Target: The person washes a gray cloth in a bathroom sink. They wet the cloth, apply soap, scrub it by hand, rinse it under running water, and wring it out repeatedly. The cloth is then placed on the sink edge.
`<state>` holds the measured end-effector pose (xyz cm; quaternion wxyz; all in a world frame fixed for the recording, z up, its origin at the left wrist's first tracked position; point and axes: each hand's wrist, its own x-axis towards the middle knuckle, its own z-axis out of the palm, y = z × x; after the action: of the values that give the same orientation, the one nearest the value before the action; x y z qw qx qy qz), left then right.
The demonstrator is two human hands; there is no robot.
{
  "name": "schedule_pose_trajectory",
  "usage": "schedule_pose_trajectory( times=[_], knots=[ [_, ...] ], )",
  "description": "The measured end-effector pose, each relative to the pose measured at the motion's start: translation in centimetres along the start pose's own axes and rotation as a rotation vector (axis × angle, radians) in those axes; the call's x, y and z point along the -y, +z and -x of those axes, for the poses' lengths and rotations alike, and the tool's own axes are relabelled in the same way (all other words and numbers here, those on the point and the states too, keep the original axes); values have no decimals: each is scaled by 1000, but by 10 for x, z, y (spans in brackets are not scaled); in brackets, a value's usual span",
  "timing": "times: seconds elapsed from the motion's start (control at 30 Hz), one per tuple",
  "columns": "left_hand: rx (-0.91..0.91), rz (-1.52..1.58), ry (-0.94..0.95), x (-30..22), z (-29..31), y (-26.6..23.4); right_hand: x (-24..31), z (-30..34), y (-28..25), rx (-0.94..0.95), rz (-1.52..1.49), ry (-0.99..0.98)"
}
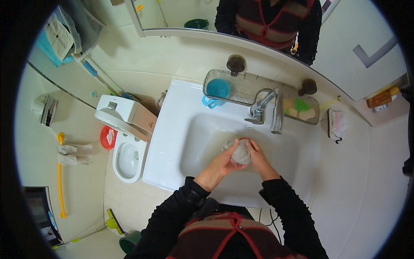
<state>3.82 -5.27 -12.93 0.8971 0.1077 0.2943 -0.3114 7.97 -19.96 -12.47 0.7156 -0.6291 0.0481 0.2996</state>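
A wet, greyish-white cloth [240, 154] is bunched into a ball between my two hands, low over the white sink [282, 172]. My left hand [224, 163] cups it from the left and below, fingers curled around it. From the right, my right hand [258, 159] presses on it with bent fingers. A bit of reddish edge shows at the top of the bundle, too small to name. Cloudy water [211, 144] lies in the basin under and around my hands. Behind them stands the chrome faucet [258, 113], its spout turned to the right; no stream shows from it.
A clear tray [246, 84] along the sink's back holds a blue cup [217, 88] on the left, with soap pieces [304, 113] and something green at right. The mirror [198, 36] overhangs the back. Left of the sink are a toilet [128, 159] and a red bin [108, 137].
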Motion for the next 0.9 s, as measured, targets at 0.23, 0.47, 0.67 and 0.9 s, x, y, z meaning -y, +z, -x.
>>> schedule_pose_trajectory(
  times=[0.23, 0.47, 0.67, 0.9],
  knots=[
    [82, -68, -23, 5, 11, -8, 22, 1, 18, 420, -317, 280],
    [117, -526, -61, -7, 16, -23, 26, -28, 17, 428, 341, 225],
    [82, -675, 46, -6, 7, -41, 13, -40, 38, 407, 805, -13],
    [-3, -659, 143, -3, 7, -40, 2, -36, 46, 265, 906, -167]
  ],
)
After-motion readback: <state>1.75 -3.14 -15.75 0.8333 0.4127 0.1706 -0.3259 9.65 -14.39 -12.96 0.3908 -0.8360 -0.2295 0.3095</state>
